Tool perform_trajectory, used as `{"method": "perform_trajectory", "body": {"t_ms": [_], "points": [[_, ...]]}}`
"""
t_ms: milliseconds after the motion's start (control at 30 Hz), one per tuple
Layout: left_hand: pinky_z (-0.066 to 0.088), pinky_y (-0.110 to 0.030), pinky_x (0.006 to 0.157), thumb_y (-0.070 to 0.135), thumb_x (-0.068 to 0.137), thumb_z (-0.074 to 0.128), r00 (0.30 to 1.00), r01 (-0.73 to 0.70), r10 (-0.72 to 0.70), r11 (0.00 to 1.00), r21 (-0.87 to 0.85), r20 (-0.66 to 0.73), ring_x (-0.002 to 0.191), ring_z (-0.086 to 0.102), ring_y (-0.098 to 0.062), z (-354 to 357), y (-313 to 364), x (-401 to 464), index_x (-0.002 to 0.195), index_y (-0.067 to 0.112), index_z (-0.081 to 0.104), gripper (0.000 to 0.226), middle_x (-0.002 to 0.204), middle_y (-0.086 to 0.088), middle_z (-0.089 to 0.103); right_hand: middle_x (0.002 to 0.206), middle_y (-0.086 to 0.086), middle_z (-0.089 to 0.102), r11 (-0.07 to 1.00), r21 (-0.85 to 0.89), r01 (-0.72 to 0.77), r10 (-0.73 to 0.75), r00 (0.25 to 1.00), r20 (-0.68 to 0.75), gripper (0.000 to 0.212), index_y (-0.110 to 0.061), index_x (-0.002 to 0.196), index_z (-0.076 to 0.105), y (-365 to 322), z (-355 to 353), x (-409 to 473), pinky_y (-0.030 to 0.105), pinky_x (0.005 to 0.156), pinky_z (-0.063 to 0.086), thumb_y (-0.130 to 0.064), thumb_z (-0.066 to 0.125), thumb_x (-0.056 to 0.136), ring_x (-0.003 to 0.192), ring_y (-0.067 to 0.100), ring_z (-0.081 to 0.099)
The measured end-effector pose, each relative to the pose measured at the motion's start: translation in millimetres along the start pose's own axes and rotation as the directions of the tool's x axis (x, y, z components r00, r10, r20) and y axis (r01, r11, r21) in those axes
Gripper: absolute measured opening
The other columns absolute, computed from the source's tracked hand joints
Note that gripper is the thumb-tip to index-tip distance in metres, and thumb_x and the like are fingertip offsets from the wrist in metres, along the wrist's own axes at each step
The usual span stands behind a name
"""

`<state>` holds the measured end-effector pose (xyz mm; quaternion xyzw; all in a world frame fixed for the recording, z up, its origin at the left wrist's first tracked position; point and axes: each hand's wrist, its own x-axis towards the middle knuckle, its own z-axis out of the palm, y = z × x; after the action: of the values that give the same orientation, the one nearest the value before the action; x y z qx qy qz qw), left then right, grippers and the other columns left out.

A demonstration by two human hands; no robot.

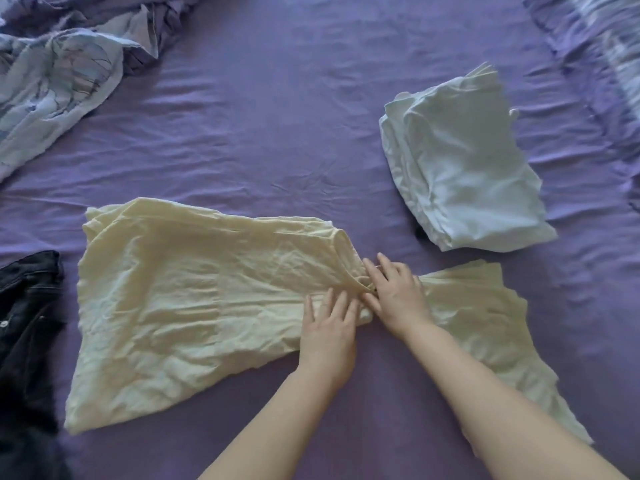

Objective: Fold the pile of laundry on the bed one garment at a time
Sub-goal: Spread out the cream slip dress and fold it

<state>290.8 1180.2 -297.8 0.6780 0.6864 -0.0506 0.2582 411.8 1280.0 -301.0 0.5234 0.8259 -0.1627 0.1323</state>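
Soft, even, dim-cool light, faint shadows under the forearms, slight overall softness, wide-angle bending at the edges.

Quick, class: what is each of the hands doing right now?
Left hand: open, fingers flat on the cream garment.
Right hand: fingers on the garment's neck; grip cannot be told.
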Motion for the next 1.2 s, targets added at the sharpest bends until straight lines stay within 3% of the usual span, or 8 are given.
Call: {"method": "perform_trajectory", "body": {"t_ms": [100, 267, 533, 767, 900, 967, 1067, 1200], "points": [[-0.003, -0.047, 0.117, 0.022, 0.089, 0.047, 0.998, 0.053, -0.057, 0.991, -0.122, -0.030, 0.147, 0.003, -0.016, -8, 3, 2, 0.150, 0.023, 0.016, 0.069, 0.157, 0.006, 0.015, 0.129, 0.003, 0.044, 0.976, 0.214, -0.035, 0.033, 0.999, 0.013, 0.053, -0.031, 0.141, 0.035, -5, -8, -2, 0.036, 0.082, 0.045, -0.027, 0.052, 0.091, 0.107, 0.028, 0.054], [0.027, -0.034, 0.110, 0.004, 0.086, 0.050, 0.966, 0.060, -0.170, 0.883, -0.465, -0.197, 0.133, 0.038, -0.020, -43, -17, 0, 0.144, 0.011, 0.037, 0.060, 0.142, -0.003, 0.046, 0.100, 0.006, 0.057, 0.932, 0.360, 0.050, 0.002, 0.990, -0.142, 0.038, -0.023, 0.128, 0.050, -42, -39, -1, 0.037, 0.069, 0.046, -0.023, 0.050, 0.091, 0.092, 0.029, 0.059], [0.032, -0.030, 0.105, 0.004, 0.093, 0.045, 0.857, 0.291, -0.471, 0.778, -0.557, -0.210, 0.125, 0.047, -0.022, -87, -113, -49, 0.136, 0.011, 0.049, 0.043, 0.133, -0.007, 0.055, 0.104, -0.001, 0.055, 0.885, 0.367, 0.286, -0.226, 0.954, -0.197, 0.023, -0.018, 0.111, 0.057, -166, -65, -4, 0.030, 0.062, 0.035, -0.012, 0.050, 0.090, 0.097, 0.021, 0.054], [0.032, -0.023, 0.106, 0.003, 0.095, 0.042, 0.792, 0.342, -0.597, 0.609, -0.715, -0.129, 0.128, 0.046, -0.018, -93, -206, -111, 0.134, 0.010, 0.051, 0.041, 0.136, -0.004, 0.054, 0.106, 0.010, 0.056, 0.824, 0.489, 0.286, -0.258, 0.958, -0.125, 0.020, -0.009, 0.106, 0.059, -275, -56, 3, 0.040, 0.079, 0.045, -0.010, 0.053, 0.087, 0.097, 0.030, 0.055], [0.035, -0.022, 0.097, 0.004, 0.095, 0.042, 0.686, 0.400, -0.720, 0.496, -0.771, -0.107, 0.121, 0.051, -0.019, -96, -259, -141, 0.130, 0.011, 0.056, 0.038, 0.130, -0.005, 0.058, 0.118, 0.010, 0.060, 0.668, 0.607, 0.430, -0.474, 0.875, -0.098, 0.034, -0.007, 0.121, 0.058, -331, -48, -1, 0.030, 0.094, 0.041, -0.015, 0.060, 0.088, 0.108, 0.025, 0.056], [0.038, -0.028, 0.097, 0.005, 0.095, 0.042, 0.645, 0.398, -0.744, 0.520, -0.756, -0.172, 0.116, 0.053, -0.021, -100, -279, -149, 0.125, 0.010, 0.059, 0.034, 0.124, -0.007, 0.060, 0.117, 0.003, 0.063, 0.643, 0.599, 0.477, -0.473, 0.863, -0.180, 0.034, -0.011, 0.121, 0.060, -338, -45, -3, 0.030, 0.090, 0.046, -0.022, 0.060, 0.088, 0.104, 0.020, 0.059], [0.037, -0.034, 0.101, 0.007, 0.096, 0.045, 0.653, 0.361, -0.673, 0.681, -0.637, -0.348, 0.115, 0.052, -0.025, -102, -289, -146, 0.121, 0.006, 0.060, 0.029, 0.121, -0.009, 0.061, 0.107, 0.004, 0.069, 0.760, 0.476, 0.443, -0.281, 0.884, -0.374, 0.025, -0.010, 0.108, 0.067, -318, -35, 0, 0.039, 0.083, 0.051, -0.013, 0.059, 0.084, 0.095, 0.026, 0.065], [0.023, -0.040, 0.115, 0.013, 0.095, 0.049, 0.822, 0.251, -0.417, 0.876, -0.411, -0.388, 0.137, 0.035, -0.026, -96, -272, -121, 0.133, 0.012, 0.054, 0.038, 0.143, -0.007, 0.047, 0.151, 0.009, 0.034, 0.954, 0.164, 0.251, -0.238, 0.967, -0.092, 0.046, -0.020, 0.138, 0.047, -281, -8, 1, 0.048, 0.113, 0.021, -0.026, 0.053, 0.092, 0.143, 0.030, 0.022]]}}
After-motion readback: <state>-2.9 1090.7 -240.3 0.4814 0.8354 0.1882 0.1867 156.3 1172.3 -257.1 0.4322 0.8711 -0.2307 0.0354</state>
